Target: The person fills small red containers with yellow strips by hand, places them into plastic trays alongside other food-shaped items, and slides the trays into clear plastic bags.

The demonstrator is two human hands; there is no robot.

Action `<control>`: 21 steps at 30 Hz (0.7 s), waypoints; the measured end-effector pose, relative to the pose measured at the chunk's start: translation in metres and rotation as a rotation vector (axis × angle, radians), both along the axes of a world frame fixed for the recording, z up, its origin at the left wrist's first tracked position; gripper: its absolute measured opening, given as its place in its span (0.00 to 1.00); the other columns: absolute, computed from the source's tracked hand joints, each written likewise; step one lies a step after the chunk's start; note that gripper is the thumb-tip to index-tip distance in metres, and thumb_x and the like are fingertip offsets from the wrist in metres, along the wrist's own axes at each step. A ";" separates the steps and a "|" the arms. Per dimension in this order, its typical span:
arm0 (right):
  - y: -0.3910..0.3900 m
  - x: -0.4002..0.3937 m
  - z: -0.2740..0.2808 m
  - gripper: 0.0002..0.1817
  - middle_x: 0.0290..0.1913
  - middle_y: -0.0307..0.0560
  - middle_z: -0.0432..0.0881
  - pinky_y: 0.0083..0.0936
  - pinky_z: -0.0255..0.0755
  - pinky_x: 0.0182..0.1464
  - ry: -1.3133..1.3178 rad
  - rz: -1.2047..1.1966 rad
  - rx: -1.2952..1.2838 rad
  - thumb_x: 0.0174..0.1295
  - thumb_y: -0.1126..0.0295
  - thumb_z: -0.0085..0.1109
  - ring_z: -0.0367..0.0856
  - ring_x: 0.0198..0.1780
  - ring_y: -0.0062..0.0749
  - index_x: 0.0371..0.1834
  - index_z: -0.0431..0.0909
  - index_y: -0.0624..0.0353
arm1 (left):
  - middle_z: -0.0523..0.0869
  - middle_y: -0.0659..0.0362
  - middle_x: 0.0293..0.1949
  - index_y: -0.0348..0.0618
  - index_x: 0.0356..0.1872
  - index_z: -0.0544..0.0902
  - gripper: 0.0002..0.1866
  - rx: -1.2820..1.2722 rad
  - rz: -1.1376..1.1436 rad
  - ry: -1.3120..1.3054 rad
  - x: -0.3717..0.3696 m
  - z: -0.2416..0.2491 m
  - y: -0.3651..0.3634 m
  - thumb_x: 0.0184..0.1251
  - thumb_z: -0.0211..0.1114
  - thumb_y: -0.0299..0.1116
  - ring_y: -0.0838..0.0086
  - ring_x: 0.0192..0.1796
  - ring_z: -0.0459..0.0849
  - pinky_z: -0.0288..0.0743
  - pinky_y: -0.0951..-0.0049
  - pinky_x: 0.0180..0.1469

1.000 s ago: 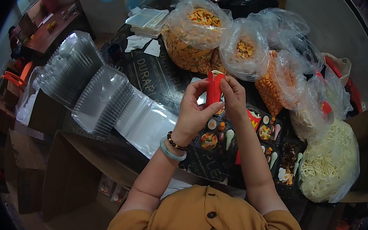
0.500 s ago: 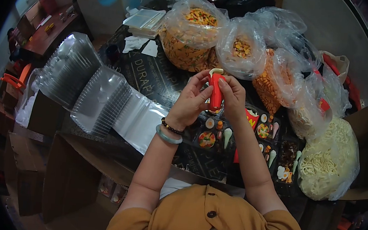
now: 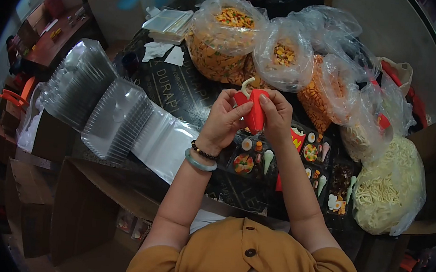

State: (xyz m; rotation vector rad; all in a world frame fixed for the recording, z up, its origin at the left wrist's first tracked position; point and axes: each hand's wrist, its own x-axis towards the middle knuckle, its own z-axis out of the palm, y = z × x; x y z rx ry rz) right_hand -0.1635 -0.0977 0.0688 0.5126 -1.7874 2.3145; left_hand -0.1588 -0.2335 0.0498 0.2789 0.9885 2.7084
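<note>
Both hands are raised over the table, pinching a red french-fry carton (image 3: 255,113) between them. My left hand (image 3: 223,116) grips its left side, and my right hand (image 3: 278,114) closes on its right edge with the thumb on the front. A pale, bent toy fry (image 3: 248,85) pokes up from the carton's top by my left fingers. Just below lie clear trays with miniature foods, including a small pizza (image 3: 243,163) and a pale green cone-shaped piece (image 3: 268,162). Another red carton (image 3: 297,138) with a yellow letter lies by my right wrist.
Clear bags of small orange pieces (image 3: 212,57), orange sticks (image 3: 318,101) and pale fries (image 3: 382,196) line the table's back and right. Stacked clear plastic trays (image 3: 117,121) stand left. An open cardboard box (image 3: 102,193) sits at the front left.
The carton is now spread wider and tilted, its mouth opened. The pale fry stands higher and leans left of the carton. Both hands have barely moved.
</note>
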 end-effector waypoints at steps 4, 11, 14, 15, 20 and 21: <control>0.000 -0.001 -0.001 0.07 0.31 0.38 0.78 0.15 0.69 0.37 0.121 -0.056 0.103 0.62 0.72 0.54 0.74 0.32 0.16 0.34 0.77 0.64 | 0.75 0.57 0.46 0.41 0.52 0.64 0.21 0.007 0.075 0.063 0.001 0.000 0.003 0.61 0.62 0.24 0.73 0.49 0.77 0.80 0.71 0.47; -0.009 0.001 -0.005 0.04 0.28 0.40 0.77 0.17 0.69 0.35 0.206 -0.253 0.128 0.58 0.76 0.54 0.74 0.31 0.18 0.30 0.77 0.65 | 0.75 0.56 0.49 0.41 0.55 0.65 0.20 0.098 0.207 0.046 0.008 0.005 0.018 0.64 0.59 0.24 0.74 0.50 0.77 0.76 0.75 0.51; -0.009 0.002 -0.008 0.04 0.27 0.41 0.78 0.17 0.69 0.35 0.270 -0.330 0.148 0.58 0.77 0.54 0.74 0.30 0.19 0.28 0.76 0.65 | 0.76 0.56 0.49 0.42 0.51 0.68 0.15 0.107 0.172 0.048 0.003 -0.008 0.015 0.65 0.59 0.27 0.74 0.50 0.77 0.76 0.75 0.50; -0.010 0.004 -0.008 0.04 0.27 0.42 0.78 0.17 0.69 0.34 0.267 -0.322 0.154 0.58 0.77 0.54 0.75 0.31 0.20 0.27 0.76 0.65 | 0.77 0.57 0.49 0.42 0.48 0.69 0.13 0.142 0.128 0.046 0.002 -0.011 0.013 0.65 0.59 0.28 0.74 0.49 0.77 0.76 0.74 0.51; -0.005 0.007 -0.010 0.04 0.28 0.42 0.80 0.21 0.71 0.41 0.276 -0.320 0.260 0.57 0.77 0.53 0.76 0.31 0.21 0.26 0.75 0.65 | 0.77 0.55 0.52 0.42 0.40 0.73 0.06 0.172 0.033 0.012 -0.003 -0.017 0.009 0.66 0.58 0.31 0.72 0.52 0.76 0.72 0.71 0.55; -0.005 0.007 -0.012 0.04 0.27 0.41 0.80 0.24 0.70 0.46 0.317 -0.322 0.292 0.57 0.76 0.53 0.77 0.31 0.22 0.26 0.75 0.64 | 0.78 0.56 0.50 0.42 0.38 0.74 0.05 0.179 0.060 -0.020 -0.003 -0.018 0.010 0.65 0.59 0.29 0.73 0.50 0.77 0.73 0.71 0.54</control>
